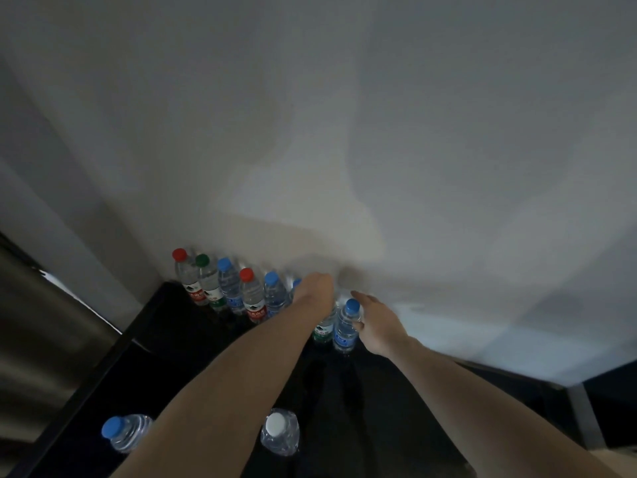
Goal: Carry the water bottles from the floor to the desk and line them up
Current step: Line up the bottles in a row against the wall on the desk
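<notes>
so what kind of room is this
Probably an office or a plain room at home: a dark desk pushed into the corner of bare white walls, with small water bottles lined up along the wall.

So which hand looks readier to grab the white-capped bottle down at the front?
Probably the right hand: it is open, merely touching a blue-capped bottle. The left hand grips a green-labelled bottle in the row. White-capped bottle stands between both forearms.
</notes>
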Available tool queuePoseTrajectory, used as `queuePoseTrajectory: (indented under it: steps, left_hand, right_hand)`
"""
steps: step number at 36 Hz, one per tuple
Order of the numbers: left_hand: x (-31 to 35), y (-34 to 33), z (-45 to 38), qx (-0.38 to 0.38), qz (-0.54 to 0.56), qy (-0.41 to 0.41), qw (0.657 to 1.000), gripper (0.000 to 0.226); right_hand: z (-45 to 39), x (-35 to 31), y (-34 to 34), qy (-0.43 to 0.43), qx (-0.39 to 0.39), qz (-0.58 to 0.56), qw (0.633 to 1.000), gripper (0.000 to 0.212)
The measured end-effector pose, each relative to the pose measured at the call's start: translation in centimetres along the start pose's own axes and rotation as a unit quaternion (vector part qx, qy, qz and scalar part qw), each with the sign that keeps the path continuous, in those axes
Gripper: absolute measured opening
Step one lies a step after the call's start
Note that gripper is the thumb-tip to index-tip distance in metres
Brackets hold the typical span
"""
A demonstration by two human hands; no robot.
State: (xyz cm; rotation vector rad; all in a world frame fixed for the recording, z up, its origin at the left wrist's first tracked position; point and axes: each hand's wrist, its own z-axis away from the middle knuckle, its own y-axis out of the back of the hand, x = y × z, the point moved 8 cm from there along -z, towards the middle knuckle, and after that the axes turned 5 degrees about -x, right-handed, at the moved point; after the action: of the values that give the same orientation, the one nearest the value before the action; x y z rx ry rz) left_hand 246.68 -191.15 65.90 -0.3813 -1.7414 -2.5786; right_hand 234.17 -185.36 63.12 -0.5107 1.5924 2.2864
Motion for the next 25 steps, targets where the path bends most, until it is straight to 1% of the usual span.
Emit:
queuePoseTrajectory:
  steps: [3,7,12,15,17,21,25]
  left_hand:
    - [-0.1,-0.1,0.4,0.015,0.008,-0.008,1.000,0.014]
    - [-0.5,0.7,1.8,0.034,0.056,-0.031,0.997,0.032]
    - [-2.5,2.7,7.2,0.086,0.137,-0.036,0.986,0.029]
    - [-4.6,2.9,12.9,0.124,0.160,-0.044,0.978,0.028]
    - [-6.2,2.1,17.3,0.136,0.183,-0.039,0.973,0.028]
    - [-9.9,-1.5,25.7,0.140,0.248,0.007,0.958,0.031]
    - [-12.7,-6.6,32.7,0.155,0.291,0.071,0.942,0.031]
  right_hand:
    - [1.0,-0.2,0.7,0.008,0.020,-0.021,1.000,0.070]
    - [3.0,-0.4,1.8,0.027,0.059,-0.065,0.996,0.062]
    - [7.5,-0.3,2.4,0.056,0.082,-0.108,0.989,0.056]
    - [11.2,0.1,1.9,0.064,0.072,-0.149,0.984,0.056]
    - [14.0,0.4,1.1,0.061,0.057,-0.189,0.978,0.056]
    - [18.8,0.6,-1.8,0.052,0.024,-0.228,0.972,0.058]
    - [22.2,-0.2,-5.8,0.057,-0.027,-0.232,0.971,0.058]
